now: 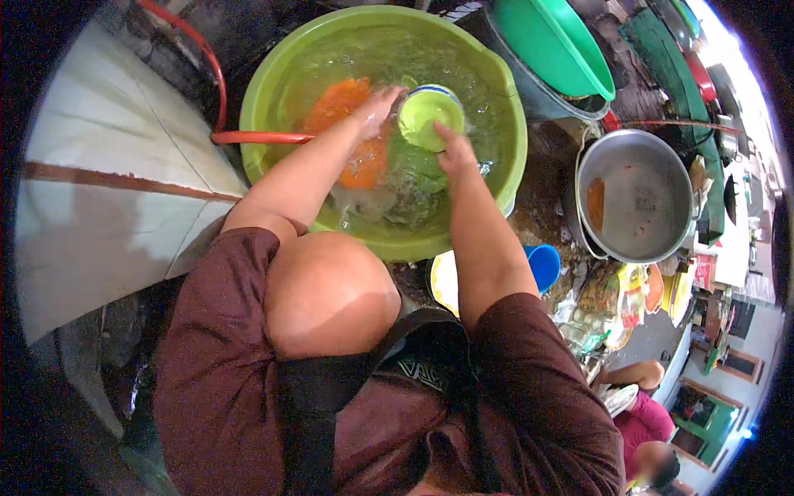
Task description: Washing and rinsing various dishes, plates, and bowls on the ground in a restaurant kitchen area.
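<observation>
In front of me a large yellow-green plastic tub (253, 99) holds rippling water. My right hand (458, 152) grips a small light-green bowl (423, 118), thumb inside it. A blue-and-white edge shows along the bowl's far rim. My left hand (375, 111) is over the water with its fingertips at the bowl's left side; whether they grip it is hard to see. An orange object (338, 102), perhaps a plate or basin, lies under the water by my left forearm. Something green and other blurred items lie submerged below the bowl.
A red hose (267, 137) runs over the tub's left rim. To the right stand a metal pot (645, 204) with a handle, a green basin (558, 43) and a blue cup (543, 268). Another person (645, 421) sits at lower right. A tiled ledge (124, 124) is at left.
</observation>
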The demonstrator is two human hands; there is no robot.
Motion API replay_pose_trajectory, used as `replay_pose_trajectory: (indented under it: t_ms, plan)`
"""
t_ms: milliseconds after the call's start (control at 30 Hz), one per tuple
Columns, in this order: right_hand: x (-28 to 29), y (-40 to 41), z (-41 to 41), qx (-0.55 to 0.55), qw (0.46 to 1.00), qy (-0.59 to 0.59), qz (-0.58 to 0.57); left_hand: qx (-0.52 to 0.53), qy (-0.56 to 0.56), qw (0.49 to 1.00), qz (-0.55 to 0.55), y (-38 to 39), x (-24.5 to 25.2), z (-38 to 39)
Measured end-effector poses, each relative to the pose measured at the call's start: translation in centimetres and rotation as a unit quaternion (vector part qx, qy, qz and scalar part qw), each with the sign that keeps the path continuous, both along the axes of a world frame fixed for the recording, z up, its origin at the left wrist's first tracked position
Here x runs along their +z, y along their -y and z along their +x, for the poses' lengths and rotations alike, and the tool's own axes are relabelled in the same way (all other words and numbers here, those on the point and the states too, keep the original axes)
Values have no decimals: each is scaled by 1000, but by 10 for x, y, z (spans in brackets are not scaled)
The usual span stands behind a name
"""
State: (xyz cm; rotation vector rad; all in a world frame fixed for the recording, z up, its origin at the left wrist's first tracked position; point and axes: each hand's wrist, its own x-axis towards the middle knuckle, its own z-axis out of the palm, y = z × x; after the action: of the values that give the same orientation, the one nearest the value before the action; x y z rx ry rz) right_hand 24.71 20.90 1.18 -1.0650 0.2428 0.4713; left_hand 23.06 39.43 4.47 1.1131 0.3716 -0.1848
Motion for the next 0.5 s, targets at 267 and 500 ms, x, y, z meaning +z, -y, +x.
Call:
replay_pose_trajectory:
  t_ms: [267,500]
  plan:
    - [18,-21,-21,-74,993,-97,-4,-170,28,854,491,-27,-109,-9]
    - [87,-19,-39,-9,959,-75,274,-164,-9,816,555,-4,-141,-13]
